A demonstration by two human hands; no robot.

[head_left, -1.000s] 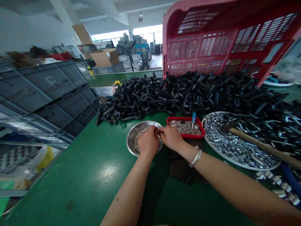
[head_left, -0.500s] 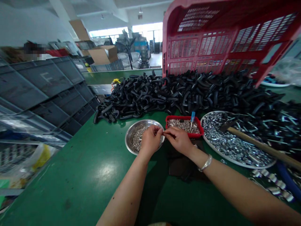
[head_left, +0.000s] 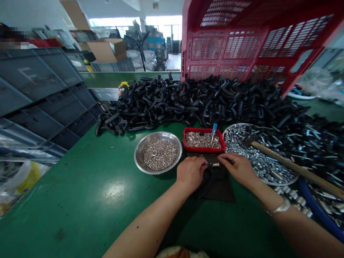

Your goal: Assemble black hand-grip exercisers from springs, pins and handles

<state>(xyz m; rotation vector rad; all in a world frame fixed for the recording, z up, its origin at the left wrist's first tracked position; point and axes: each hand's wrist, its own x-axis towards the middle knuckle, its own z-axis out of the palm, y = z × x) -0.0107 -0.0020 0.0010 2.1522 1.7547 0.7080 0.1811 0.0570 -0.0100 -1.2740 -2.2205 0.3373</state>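
Both hands had moved from the metal bowl (head_left: 139, 154) toward the dark mat (head_left: 223, 192), and they were farther apart than half a second before, when their fingertips met by the bowl's rim. Now the left hand (head_left: 190, 172) was over the mat's left side, its fingers curled and drawn together at the tips; whether they gripped anything could not be told. The right hand (head_left: 239, 168) reached in from the other side, thumb and forefinger stretched forward and close to each other, and whether something sat between them could not be told either. A bracelet (head_left: 282, 208) circled the right wrist. Between the two hands, a small ridged metal piece (head_left: 215, 165) lay at the mat's upper part, just beside the right fingertips. The bowl stood left of the hands, filled with tiny metal bits, a ring (head_left: 154, 153) lying on top. Behind the mat was a red tray (head_left: 203, 149) of small metal pins, with a blue-handled screwdriver (head_left: 214, 128) sticking up from it. To the right, a hammer (head_left: 282, 159) lay across a round tray (head_left: 281, 184) of shiny parts.
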